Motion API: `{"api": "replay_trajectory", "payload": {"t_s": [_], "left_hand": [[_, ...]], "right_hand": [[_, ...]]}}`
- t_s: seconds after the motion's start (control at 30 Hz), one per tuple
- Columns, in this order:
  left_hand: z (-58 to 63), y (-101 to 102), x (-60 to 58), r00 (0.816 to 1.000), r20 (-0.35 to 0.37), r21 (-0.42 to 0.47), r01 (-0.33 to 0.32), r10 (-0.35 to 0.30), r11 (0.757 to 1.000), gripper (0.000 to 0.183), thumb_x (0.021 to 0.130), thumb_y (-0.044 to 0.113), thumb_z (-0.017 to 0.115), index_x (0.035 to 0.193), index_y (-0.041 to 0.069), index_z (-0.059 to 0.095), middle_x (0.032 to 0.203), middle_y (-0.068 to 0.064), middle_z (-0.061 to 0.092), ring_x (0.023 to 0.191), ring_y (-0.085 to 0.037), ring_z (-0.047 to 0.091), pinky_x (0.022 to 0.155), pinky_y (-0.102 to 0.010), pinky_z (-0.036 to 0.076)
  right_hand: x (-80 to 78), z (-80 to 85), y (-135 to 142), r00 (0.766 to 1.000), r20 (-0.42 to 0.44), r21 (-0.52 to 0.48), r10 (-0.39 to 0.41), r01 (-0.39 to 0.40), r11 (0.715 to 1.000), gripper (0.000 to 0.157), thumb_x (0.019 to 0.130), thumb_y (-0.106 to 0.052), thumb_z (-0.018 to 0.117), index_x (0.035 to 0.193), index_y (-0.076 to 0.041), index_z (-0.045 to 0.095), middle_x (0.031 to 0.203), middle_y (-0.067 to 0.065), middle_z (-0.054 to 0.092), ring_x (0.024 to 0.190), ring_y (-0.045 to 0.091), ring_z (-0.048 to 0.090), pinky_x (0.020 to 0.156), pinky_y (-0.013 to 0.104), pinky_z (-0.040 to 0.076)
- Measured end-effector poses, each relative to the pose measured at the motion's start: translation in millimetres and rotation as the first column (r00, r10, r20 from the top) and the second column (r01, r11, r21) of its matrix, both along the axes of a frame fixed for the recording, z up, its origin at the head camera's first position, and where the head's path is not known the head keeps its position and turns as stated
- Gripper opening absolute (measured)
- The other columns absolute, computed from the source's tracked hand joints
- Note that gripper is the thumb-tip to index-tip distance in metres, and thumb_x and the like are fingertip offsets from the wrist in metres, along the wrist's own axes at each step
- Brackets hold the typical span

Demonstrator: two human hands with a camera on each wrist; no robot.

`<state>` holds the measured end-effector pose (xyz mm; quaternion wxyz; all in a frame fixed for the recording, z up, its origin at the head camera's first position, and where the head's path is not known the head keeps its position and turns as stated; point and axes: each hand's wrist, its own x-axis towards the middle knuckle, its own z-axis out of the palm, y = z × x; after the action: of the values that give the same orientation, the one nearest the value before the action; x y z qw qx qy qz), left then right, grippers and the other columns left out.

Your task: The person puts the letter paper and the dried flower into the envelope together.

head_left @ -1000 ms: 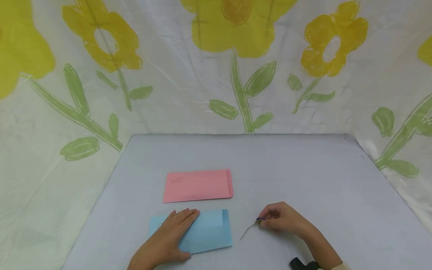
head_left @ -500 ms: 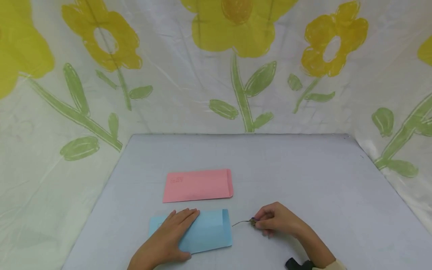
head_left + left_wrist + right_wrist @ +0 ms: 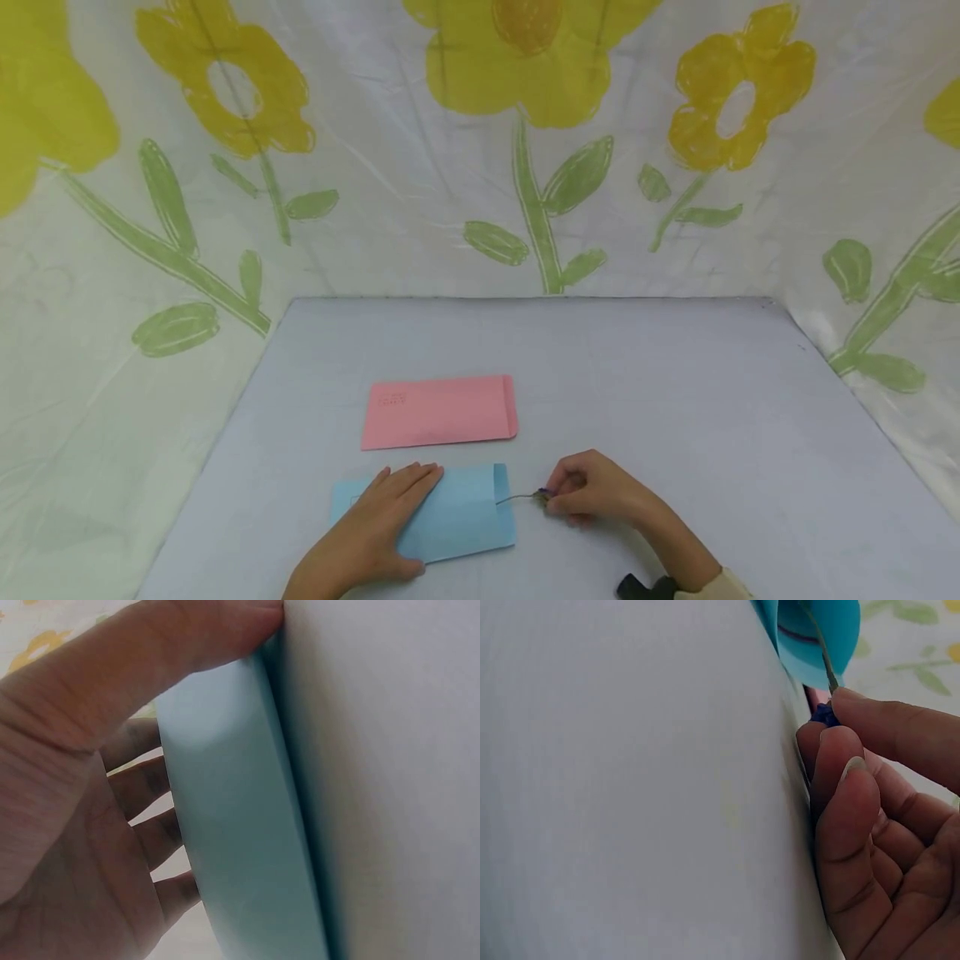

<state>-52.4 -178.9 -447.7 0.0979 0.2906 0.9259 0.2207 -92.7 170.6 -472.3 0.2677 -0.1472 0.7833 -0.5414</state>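
Observation:
A light blue envelope lies bulged on the table, its open mouth facing right. My left hand spans it, fingertips at the far edge and thumb at the near edge; in the left wrist view the thumb presses the envelope's side. My right hand pinches a small dried flower by its purple-blue head between thumb and fingers. The flower's thin stem points left, its tip at the envelope's mouth; the right wrist view shows that mouth rounded open.
A pink envelope with small print lies flat just beyond the blue one. The pale table is backed by a white cloth painted with yellow flowers. A black device sits at my right wrist.
My right hand has moved left with the dried flower. The stem has swung from slanting down to nearly level, and its tip has reached the blue envelope's mouth. My left hand stays put.

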Motion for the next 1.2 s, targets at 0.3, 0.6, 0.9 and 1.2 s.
{"api": "replay_trajectory", "payload": {"t_s": [0.3,0.6,0.9,1.2], "left_hand": [[1.2,1.1,-0.1,1.0,0.003,-0.001,-0.001,0.001,1.0,0.102,0.064,0.024,0.092,0.151,0.006,0.042,0.151,-0.005,0.046,0.14,-0.031,0.039,0.116,-0.057,0.025],[0.3,-0.1,-0.2,1.0,-0.023,-0.003,0.001,-0.001,1.0,0.102,0.064,0.024,0.091,0.151,0.004,0.042,0.151,-0.006,0.046,0.14,-0.031,0.039,0.117,-0.056,0.025],[-0.8,-0.2,-0.5,1.0,-0.003,0.013,-0.005,0.005,1.0,0.101,0.064,0.023,0.09,0.151,0.005,0.042,0.152,-0.006,0.045,0.14,-0.031,0.039,0.116,-0.057,0.025],[-0.4,-0.2,-0.2,1.0,-0.022,0.017,0.001,-0.001,1.0,0.1,0.064,0.023,0.089,0.15,0.005,0.043,0.151,-0.007,0.047,0.139,-0.031,0.04,0.115,-0.058,0.027]], "right_hand": [[-3.0,-5.6,-13.9,0.997,0.071,-0.078,0.024,-0.019,0.997,0.015,0.083,-0.009,0.08,0.093,-0.003,0.071,0.076,0.008,0.069,0.057,0.015,0.064,0.054,0.026,0.057],[-3.3,-8.9,-28.1,0.994,0.108,-0.152,0.016,0.0,0.988,0.016,0.085,-0.009,0.077,0.097,0.0,0.071,0.076,0.009,0.069,0.059,0.015,0.065,0.056,0.026,0.057],[-1.5,-12.6,-40.2,0.994,0.101,-0.2,0.044,-0.023,0.979,0.014,0.089,-0.01,0.074,0.099,-0.001,0.07,0.08,0.01,0.071,0.062,0.015,0.065,0.057,0.025,0.058],[1.9,-15.2,-56.4,0.995,0.066,-0.241,0.075,-0.056,0.969,0.014,0.089,-0.006,0.071,0.099,0.002,0.068,0.078,0.006,0.07,0.06,0.012,0.064,0.057,0.025,0.058]]}}
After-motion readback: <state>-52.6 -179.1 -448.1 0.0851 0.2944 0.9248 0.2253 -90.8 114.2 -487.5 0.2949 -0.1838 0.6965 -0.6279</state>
